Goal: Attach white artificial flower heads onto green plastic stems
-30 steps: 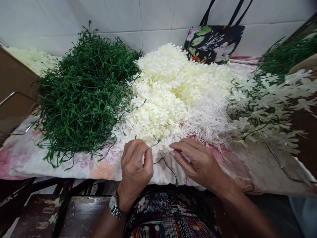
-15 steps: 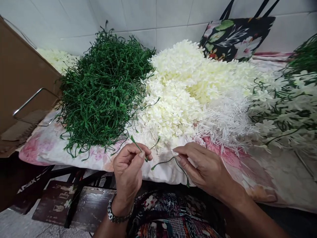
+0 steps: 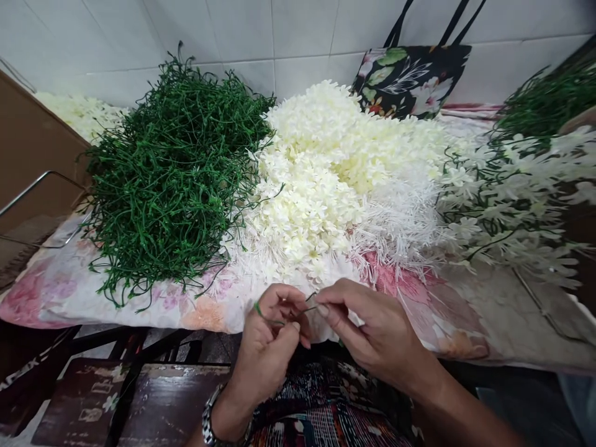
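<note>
My left hand (image 3: 272,338) is closed in a pinch on a thin green artificial flower stem (image 3: 267,318), which loops over the fingers. Close beside it, my right hand (image 3: 372,326) pinches a dark green stem between thumb and fingertips, the two hands almost meeting. Whether both stems are one piece is hidden by the fingers. Just beyond my hands lies a heap of cream artificial flower petals (image 3: 310,205). To its left rises a tangled pile of green plastic stems (image 3: 172,180). White, thread-like flower pieces (image 3: 400,220) spread to the right of the petals.
A floral cloth (image 3: 205,313) covers the work surface. Assembled white flowers (image 3: 516,198) with green stems lie at the right. Against the tiled wall leans a black floral bag (image 3: 412,81). A cardboard box (image 3: 35,149) stands at the left, a dark wooden stool (image 3: 172,397) below.
The hands have come together, my left moving right and nearer the body. The stems that hung apart now meet between the fingers. The view has shifted right.
</note>
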A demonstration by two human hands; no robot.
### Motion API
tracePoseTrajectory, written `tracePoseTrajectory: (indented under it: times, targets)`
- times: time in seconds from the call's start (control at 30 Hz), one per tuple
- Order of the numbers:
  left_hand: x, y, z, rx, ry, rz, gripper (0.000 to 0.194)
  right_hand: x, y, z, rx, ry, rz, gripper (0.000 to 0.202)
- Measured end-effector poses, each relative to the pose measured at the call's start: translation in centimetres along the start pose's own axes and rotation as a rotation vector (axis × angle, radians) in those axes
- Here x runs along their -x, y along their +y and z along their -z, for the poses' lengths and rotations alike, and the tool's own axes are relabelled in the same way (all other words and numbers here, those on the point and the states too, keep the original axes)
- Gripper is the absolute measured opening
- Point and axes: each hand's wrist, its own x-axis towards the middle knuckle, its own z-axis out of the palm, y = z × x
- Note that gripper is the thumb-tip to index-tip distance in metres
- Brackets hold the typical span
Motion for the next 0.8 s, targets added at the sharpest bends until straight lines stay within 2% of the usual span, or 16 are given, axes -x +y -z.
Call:
tracePoseTrajectory:
  times: [0.1,0.23,0.33,0.4,0.5,0.63,0.8]
  targets:
    - [0.0,0.7,-0.7,-0.138,-0.102,0.12,0.006,0.7,-0.6,0.1,0.085,-0.059,0.118,0.017]
    - [-0.1,0.8,-1.4,-0.177,-0.116,0.107,0.017,1.0,-1.1,0.1,0.175,-0.057,0.196,0.023]
    - [-0.1,0.1,-1.3,-0.152,-0.078,0.07,0.019,1.1,-0.6,1.1,0.19,-0.057,0.205,0.019]
    - [-0.3,-0.2,-0.9,-0.149,-0.015,0.048,0.015,1.4,0.4,2.4,0.253,-0.019,0.148,0.017]
    - [-1.0,0.1,-0.2,-0.218,0.102,0.014,0.009,2.1,2.7,4.5,0.509,0.083,0.026,0.012]
    - [-2.7,1.0,-0.1,-0.488,0.118,-0.098,0.009,2.8,5.3,5.8,0.619,-0.052,-0.027,0.016]
    - [-4.8,1.1,-1.1,-0.965,0.066,-0.26,0.017,2.8,6.2,5.5,0.626,-0.112,0.008,0.018]
